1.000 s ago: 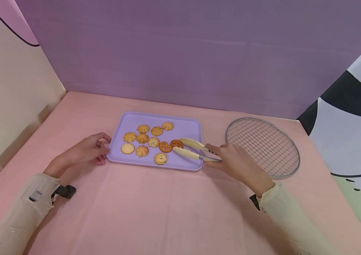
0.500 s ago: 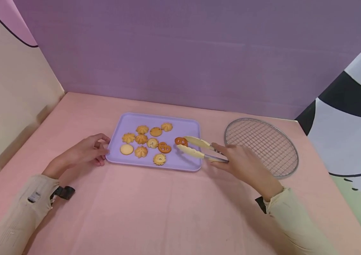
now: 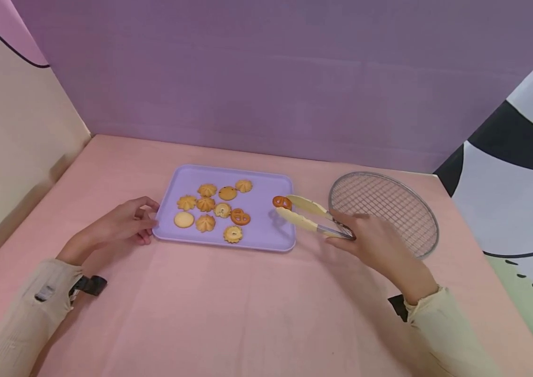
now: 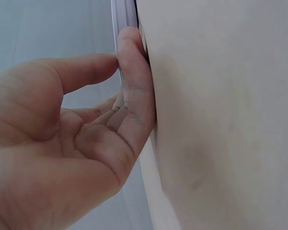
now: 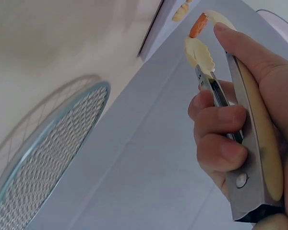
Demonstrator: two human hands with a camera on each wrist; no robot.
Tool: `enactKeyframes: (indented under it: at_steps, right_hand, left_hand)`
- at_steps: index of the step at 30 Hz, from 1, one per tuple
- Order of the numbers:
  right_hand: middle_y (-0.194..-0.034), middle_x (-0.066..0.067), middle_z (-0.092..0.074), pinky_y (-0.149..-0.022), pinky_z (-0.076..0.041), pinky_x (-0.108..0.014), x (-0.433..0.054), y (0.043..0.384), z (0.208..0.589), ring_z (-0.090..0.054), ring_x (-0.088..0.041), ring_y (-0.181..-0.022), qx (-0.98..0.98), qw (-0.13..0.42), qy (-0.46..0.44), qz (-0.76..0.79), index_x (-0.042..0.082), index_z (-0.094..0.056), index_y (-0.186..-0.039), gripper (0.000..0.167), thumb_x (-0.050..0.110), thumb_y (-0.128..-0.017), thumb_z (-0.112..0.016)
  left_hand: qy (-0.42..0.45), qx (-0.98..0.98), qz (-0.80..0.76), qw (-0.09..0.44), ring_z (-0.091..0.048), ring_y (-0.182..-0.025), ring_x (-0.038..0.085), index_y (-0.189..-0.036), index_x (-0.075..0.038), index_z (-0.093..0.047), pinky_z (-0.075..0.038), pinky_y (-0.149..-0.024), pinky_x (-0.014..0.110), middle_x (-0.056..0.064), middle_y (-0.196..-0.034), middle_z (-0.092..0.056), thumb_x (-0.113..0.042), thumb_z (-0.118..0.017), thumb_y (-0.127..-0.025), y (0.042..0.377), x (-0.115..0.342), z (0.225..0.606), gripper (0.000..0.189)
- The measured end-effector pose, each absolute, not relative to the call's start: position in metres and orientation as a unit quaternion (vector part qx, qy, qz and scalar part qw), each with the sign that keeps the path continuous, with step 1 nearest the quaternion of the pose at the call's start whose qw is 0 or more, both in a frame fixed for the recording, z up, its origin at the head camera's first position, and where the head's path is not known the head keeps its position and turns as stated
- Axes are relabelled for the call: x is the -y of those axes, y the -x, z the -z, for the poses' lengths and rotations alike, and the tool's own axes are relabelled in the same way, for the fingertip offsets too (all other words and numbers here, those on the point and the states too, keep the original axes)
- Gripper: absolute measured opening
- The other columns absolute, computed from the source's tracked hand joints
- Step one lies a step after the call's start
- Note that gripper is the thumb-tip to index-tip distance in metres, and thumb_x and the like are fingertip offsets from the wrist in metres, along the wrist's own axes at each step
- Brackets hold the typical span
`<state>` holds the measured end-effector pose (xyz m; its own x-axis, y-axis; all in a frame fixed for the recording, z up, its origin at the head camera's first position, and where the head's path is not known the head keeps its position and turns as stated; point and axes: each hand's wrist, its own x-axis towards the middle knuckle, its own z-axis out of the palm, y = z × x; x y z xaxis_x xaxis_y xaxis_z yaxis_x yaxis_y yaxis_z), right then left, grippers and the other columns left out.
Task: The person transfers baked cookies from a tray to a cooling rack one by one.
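Note:
My left hand [image 3: 122,224] is at the left edge of a lilac tray [image 3: 266,184], thumb and fingers gripping its rim [image 4: 121,19]. My right hand [image 3: 377,238] holds a pair of metal tongs [image 5: 240,143] with cream scalloped tips [image 3: 297,219]. Between those tips sits a brown pretzel-shaped cookie [image 3: 281,202], raised over the tray's right side; from the right wrist it shows edge-on as an orange-brown piece [image 5: 198,25]. On the tray lie another pretzel cookie [image 3: 240,217], a plain round cookie [image 3: 184,219], a ring-shaped one [image 3: 233,234] and several star-shaped ones [image 3: 206,223].
A round wire rack [image 3: 384,204] lies on the pink tabletop [image 3: 229,309] to the tray's right, partly behind my right hand. A purple wall [image 3: 266,78] rises behind the table, with a pale wall [image 3: 2,141] on the left.
The tongs have drawn the pretzel cookie away from its neighbour and lifted it toward the tray's right edge. My right hand has moved right; the left hand stays at the rim.

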<state>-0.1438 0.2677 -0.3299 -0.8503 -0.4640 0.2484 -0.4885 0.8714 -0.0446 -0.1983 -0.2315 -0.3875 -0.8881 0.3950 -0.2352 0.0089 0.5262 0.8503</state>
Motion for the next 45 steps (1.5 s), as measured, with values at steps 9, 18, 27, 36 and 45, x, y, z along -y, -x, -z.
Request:
enactKeyframes:
  at_steps: [9,18,27,36,45]
  right_hand:
    - [-0.058,0.007,-0.051,-0.050,-0.040,-0.031,-0.284,0.149,0.322,-0.045,-0.013,-0.054,0.963,0.127,-0.232,-0.060,0.009,-0.065,-0.131,0.059,0.038,-0.082,-0.081]
    - [-0.056,0.008,-0.049,-0.052,-0.043,-0.035,-0.302,0.157,0.320,-0.045,-0.012,-0.052,0.966,0.134,-0.213,-0.054,0.008,-0.066,-0.130,0.057,0.036,-0.082,-0.081]
    - [-0.054,0.007,-0.043,-0.055,-0.040,-0.036,-0.325,0.163,0.319,-0.042,-0.015,-0.053,0.969,0.151,-0.189,-0.049,0.005,-0.066,-0.128,0.056,0.034,-0.083,-0.081]
    - [-0.057,0.001,-0.045,-0.050,-0.035,-0.034,-0.347,0.171,0.322,-0.041,-0.019,-0.056,0.974,0.163,-0.148,-0.049,0.001,-0.061,-0.132,0.062,0.038,-0.086,-0.078]
    - [-0.068,-0.013,-0.059,-0.045,-0.033,-0.032,-0.365,0.178,0.330,-0.044,-0.023,-0.056,0.986,0.136,-0.070,-0.067,-0.001,-0.056,-0.136,0.067,0.044,-0.089,-0.074]
  left_hand:
    - [-0.118,-0.850,-0.472,0.204,-0.064,-0.070,0.021,-0.136,0.008,-0.037,-0.060,-0.064,0.030,0.014,-0.086,-0.059,-0.007,-0.058,-0.099,0.197,0.233,0.388,0.046]
    - [-0.118,-0.840,-0.488,0.206,-0.064,-0.069,0.020,-0.135,0.009,-0.038,-0.060,-0.064,0.031,0.014,-0.084,-0.059,-0.005,-0.058,-0.099,0.197,0.234,0.389,0.044]
    - [-0.121,-0.844,-0.482,0.200,-0.064,-0.068,0.020,-0.136,0.009,-0.038,-0.059,-0.063,0.031,0.014,-0.083,-0.060,-0.006,-0.059,-0.099,0.198,0.234,0.390,0.045]
    - [-0.120,-0.844,-0.481,0.205,-0.064,-0.069,0.021,-0.136,0.008,-0.038,-0.060,-0.065,0.031,0.015,-0.085,-0.059,-0.007,-0.059,-0.099,0.198,0.234,0.389,0.045]
    - [-0.124,-0.841,-0.485,0.204,-0.064,-0.068,0.020,-0.135,0.009,-0.038,-0.060,-0.065,0.031,0.014,-0.084,-0.058,-0.006,-0.059,-0.099,0.198,0.235,0.390,0.045]
